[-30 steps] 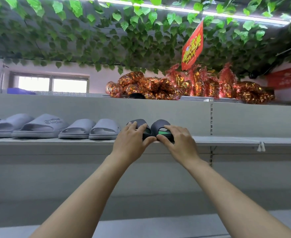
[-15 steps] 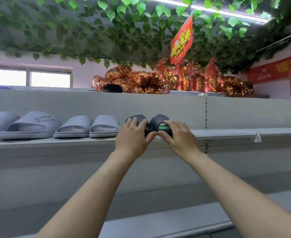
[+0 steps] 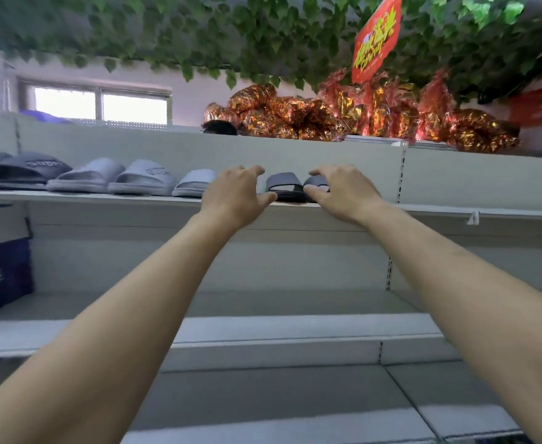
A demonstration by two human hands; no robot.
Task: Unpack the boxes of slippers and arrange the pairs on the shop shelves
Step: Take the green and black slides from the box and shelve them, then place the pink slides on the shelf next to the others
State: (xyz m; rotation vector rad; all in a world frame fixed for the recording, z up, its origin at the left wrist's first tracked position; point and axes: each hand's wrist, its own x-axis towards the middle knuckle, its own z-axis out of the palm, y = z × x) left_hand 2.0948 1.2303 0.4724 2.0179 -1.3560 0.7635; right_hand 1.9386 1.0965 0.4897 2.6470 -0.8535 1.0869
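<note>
A pair of dark slippers (image 3: pixel 285 187) stands side by side on the upper shelf (image 3: pixel 103 197), toes toward the back panel. My left hand (image 3: pixel 234 195) hovers just left of the pair, fingers loosely bent, its thumb tip near the left slipper's edge. My right hand (image 3: pixel 343 193) is at the right slipper (image 3: pixel 319 183), covering its right side; the thumb touches its front and the fingers are relaxed above it. Neither hand grips anything.
Several grey slippers (image 3: pixel 141 177) line the same shelf to the left. A dark blue box (image 3: pixel 2 277) sits on the lower shelf (image 3: pixel 279 328) at far left. Red-gold foil packs (image 3: pixel 359 116) lie on top of the unit; leaf garlands and a red sign (image 3: pixel 377 40) hang above.
Both hands have let go of the dark slippers and moved apart, so the pair now shows between them. The view has swung to the left and downward.
</note>
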